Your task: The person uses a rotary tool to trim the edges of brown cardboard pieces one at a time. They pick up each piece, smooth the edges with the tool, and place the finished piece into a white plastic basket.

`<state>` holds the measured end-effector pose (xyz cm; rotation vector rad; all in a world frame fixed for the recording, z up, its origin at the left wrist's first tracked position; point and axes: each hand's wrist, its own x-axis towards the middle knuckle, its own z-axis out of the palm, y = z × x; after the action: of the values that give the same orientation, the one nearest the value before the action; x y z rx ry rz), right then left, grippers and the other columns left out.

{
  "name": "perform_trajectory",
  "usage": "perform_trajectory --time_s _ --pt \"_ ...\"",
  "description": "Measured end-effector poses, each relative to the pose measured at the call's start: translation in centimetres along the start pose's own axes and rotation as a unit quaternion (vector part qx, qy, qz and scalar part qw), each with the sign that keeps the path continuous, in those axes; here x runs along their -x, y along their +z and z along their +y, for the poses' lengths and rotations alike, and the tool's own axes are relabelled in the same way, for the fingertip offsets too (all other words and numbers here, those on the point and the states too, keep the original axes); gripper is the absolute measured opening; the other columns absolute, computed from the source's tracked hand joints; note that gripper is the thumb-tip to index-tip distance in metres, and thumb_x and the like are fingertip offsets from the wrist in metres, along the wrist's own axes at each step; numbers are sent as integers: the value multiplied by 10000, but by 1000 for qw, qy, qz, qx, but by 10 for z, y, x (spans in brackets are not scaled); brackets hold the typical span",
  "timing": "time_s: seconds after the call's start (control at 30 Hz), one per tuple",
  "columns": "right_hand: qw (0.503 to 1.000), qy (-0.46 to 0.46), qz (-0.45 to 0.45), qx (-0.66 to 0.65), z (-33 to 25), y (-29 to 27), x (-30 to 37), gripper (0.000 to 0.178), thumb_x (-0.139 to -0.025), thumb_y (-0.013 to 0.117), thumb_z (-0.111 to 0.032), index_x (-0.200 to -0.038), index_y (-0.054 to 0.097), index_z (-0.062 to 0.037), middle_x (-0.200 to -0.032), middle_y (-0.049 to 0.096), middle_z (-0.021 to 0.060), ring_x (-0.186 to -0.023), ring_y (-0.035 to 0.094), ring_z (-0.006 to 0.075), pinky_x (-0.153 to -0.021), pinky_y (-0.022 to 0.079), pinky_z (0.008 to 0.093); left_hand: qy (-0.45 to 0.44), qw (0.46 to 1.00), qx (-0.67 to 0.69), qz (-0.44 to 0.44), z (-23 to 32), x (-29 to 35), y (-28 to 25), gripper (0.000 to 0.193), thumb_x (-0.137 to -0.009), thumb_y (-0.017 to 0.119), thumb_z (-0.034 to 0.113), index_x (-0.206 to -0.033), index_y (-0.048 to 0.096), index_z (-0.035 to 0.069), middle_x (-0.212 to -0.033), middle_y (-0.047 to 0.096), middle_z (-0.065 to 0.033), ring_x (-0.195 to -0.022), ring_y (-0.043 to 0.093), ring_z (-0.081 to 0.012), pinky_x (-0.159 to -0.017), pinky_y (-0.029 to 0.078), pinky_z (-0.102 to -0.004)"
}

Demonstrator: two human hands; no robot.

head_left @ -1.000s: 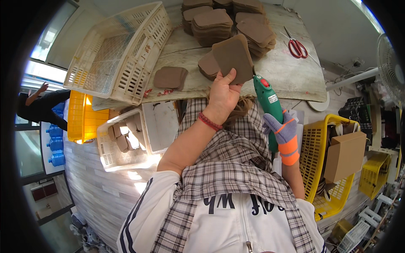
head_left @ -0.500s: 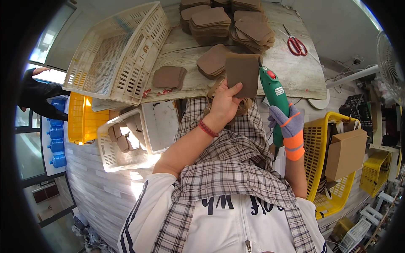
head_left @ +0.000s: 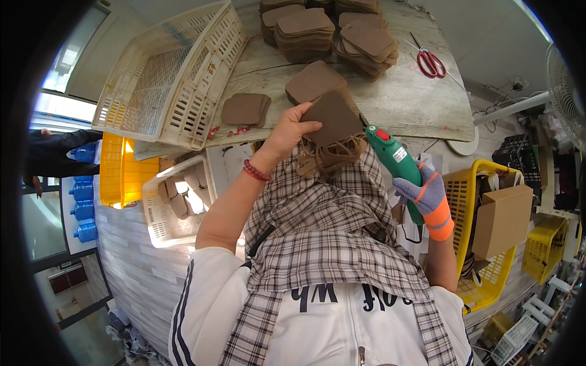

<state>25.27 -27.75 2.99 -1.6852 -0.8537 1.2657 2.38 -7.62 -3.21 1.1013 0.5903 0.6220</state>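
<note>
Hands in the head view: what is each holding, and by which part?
The left hand pinches a brown cardboard piece by its left edge. The gloved right hand grips a green glue gun around its handle.

1. The left hand (head_left: pixel 292 129) was raised in front of the chest, bare, its fingers (head_left: pixel 308 127) curled closed in a grip, forearm bent upward.
2. The right hand (head_left: pixel 427 196) wore a glove, fingers wrapped shut, arm held low at the side.
</note>
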Motion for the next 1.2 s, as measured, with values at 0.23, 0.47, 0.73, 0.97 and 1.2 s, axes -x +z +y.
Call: perform_trajectory --time_s 0.23,0.47,0.73,0.97,1.2 --pt "1000 -13 -7 22 16 12 -6 447 -752 764 -182 -1093 558 20 -751 611 22 -581 540 59 -511 442 201 -71 994 -83 -20 -7 11 -8 384 -821 582 -35 -1202 543 -34 -1073 624 -39 -915 570 -91 -830 461 -233" --pt "1000 -8 -14 6 7 23 -10 425 -764 753 -181 -1075 557 34 -733 607 29 -584 549 63 -510 442 204 -99 991 -89 -32 -11 19 -6 372 -825 588 -12 -1195 552 -13 -1056 625 -22 -923 560 -79 -833 451 -232" --pt "999 8 -49 -5 13 18 -8 403 -766 751 -178 -1048 559 35 -723 608 36 -558 560 78 -501 452 215 6 980 -199 19 5 17 -23 229 -790 618 -33 -1012 576 6 -957 633 -22 -853 571 -66 -776 463 -225" --pt "997 24 -73 21 19 20 -7 415 -745 771 -222 -1022 580 21 -721 615 31 -585 571 69 -512 459 209 10 996 -46 75 7 16 -31 189 -771 667 -13 -948 608 20 -855 661 -30 -763 613 -90 -714 486 -213" --pt "996 26 -72 36 23 26 -9 430 -738 779 -234 -1036 583 8 -726 611 15 -601 555 48 -530 450 191 -14 994 -96 56 4 19 -27 163 -752 688 6 -904 630 12 -833 657 -24 -735 605 -82 -688 491 -216"
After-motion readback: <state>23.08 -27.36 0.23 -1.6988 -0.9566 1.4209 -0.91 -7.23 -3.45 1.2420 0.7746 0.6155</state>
